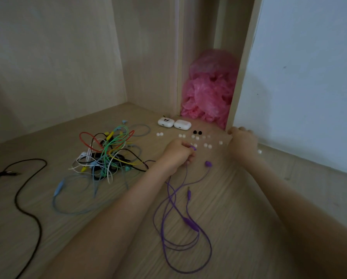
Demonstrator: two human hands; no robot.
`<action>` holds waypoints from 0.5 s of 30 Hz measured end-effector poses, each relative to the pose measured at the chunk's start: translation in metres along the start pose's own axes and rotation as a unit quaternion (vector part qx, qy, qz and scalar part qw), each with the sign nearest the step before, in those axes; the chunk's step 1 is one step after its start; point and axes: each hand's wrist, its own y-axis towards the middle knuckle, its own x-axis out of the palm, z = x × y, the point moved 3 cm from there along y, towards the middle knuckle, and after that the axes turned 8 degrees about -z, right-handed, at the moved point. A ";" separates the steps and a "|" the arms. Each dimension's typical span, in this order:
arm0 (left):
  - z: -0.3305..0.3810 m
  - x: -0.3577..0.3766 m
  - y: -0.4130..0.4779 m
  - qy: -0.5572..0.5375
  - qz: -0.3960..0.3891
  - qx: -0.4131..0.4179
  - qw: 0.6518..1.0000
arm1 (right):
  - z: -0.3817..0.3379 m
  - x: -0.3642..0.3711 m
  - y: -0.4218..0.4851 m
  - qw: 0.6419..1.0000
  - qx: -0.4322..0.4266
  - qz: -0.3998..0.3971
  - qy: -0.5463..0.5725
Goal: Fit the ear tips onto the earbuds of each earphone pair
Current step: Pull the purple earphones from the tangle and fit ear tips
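Left hand [178, 156]: fingers curled, pinching one purple earbud [192, 148] low over worktop [249, 198]. Right hand [242, 139]: back to camera, fingers bent down at edge of scattered white ear tips [208, 146]; grasp cannot be told. Second purple earbud [208, 164] lying loose beside left hand. Two white cases [165, 121] beyond tips, lids closed, contents unseen. Crumpled pink bag [209, 87] in recess behind.

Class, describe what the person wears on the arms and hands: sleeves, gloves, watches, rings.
Nothing worn shows. The left hand and right hand are ungloved; both forearms are bare to the picture's edge, with no sleeve, watch or bracelet. Rings: cannot tell.
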 end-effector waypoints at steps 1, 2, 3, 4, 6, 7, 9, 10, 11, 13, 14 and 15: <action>0.000 0.003 0.001 -0.002 -0.002 -0.002 1.000 | 0.007 -0.001 0.000 0.999 0.027 -0.008 -0.021; 0.002 0.007 0.001 -0.007 -0.003 -0.003 1.000 | 0.013 -0.002 -0.001 0.998 0.047 -0.020 -0.033; 0.003 0.009 0.002 -0.010 -0.003 -0.002 1.000 | 0.018 -0.001 -0.002 0.997 0.058 -0.034 -0.038; 0.003 0.013 0.002 -0.012 -0.006 -0.002 1.000 | 0.022 0.000 -0.003 0.996 0.062 -0.049 -0.038; 0.006 0.018 0.002 -0.004 -0.016 0.009 1.000 | 0.027 0.003 -0.005 0.996 0.050 -0.069 -0.023; 0.007 0.020 0.002 0.005 -0.019 0.016 1.000 | 0.028 0.004 -0.005 0.997 0.041 -0.071 -0.012; 0.008 0.022 0.003 0.016 -0.011 0.030 0.999 | 0.032 0.003 -0.002 0.997 0.026 -0.073 0.006; 0.008 0.022 0.003 0.018 -0.002 0.036 0.999 | 0.035 0.002 -0.001 0.997 0.021 -0.078 0.017; 0.008 0.021 0.004 0.018 0.006 0.038 0.999 | 0.038 0.001 0.000 0.996 0.020 -0.083 0.035; 0.009 0.019 0.004 0.015 0.005 0.039 0.999 | 0.044 -0.003 0.001 0.993 0.025 -0.087 0.074; 0.010 0.019 0.003 0.015 -0.002 0.040 0.999 | 0.047 -0.004 0.001 0.992 0.026 -0.084 0.086; 0.011 0.020 0.002 0.016 -0.010 0.042 0.999 | 0.047 -0.004 0.001 0.992 0.027 -0.079 0.092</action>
